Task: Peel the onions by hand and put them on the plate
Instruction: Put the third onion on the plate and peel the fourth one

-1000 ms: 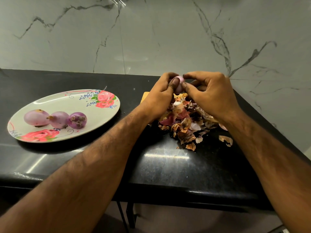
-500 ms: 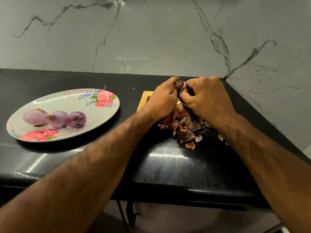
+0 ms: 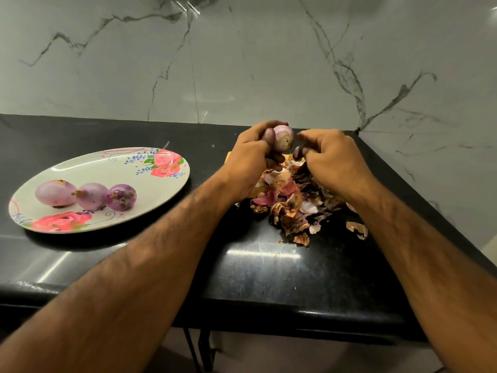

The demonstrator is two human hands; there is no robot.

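My left hand (image 3: pixel 250 160) grips a pale purple onion (image 3: pixel 284 136) above the back of the black counter, its root end facing me. A small gap to the right, my right hand (image 3: pixel 332 160) hovers over a heap of onion skins (image 3: pixel 290 208), its fingers curled and thumb tucked against them. I see no skin between its fingertips. At the left lies a flowered oval plate (image 3: pixel 107 162) carrying three peeled onions in a row (image 3: pixel 55 192), (image 3: pixel 91 196), (image 3: pixel 121 196).
A yellow board edge (image 3: pixel 228 156) peeks out under my left hand. Loose skin flakes (image 3: pixel 357 228) lie right of the heap. The black counter (image 3: pixel 263 273) ends in a front edge near me and meets marble walls behind and on the right.
My right hand has come off the onion and dropped toward the skin heap. My left hand has lifted and turned the onion, so more of it shows.
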